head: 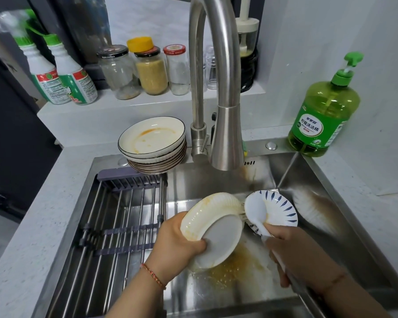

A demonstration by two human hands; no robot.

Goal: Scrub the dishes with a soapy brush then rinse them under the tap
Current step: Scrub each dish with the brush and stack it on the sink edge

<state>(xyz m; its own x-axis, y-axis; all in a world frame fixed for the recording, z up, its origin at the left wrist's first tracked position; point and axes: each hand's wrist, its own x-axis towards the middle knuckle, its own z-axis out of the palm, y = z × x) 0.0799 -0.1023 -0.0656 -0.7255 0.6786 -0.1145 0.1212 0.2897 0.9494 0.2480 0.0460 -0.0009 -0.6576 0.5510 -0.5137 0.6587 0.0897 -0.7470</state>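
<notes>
My left hand (177,242) grips a cream ribbed plate (218,232) by its lower rim, tilted on edge over the sink so its grey underside faces me. Orange grease smears the rim. My right hand (294,251) holds the handle of a white dish brush (254,206), whose bristles press against the plate's right edge. Just behind the brush head, a small white dish with blue leaf marks (283,208) lies tilted in the sink. The steel tap (225,138) hangs above them.
Several dirty plates are stacked (152,143) on the sink's back left rim. A rod drying rack (124,216) spans the left half of the sink (331,203). Green dish soap (324,115) stands back right. Orange residue (234,267) spreads over the sink bottom. Jars and bottles line the shelf.
</notes>
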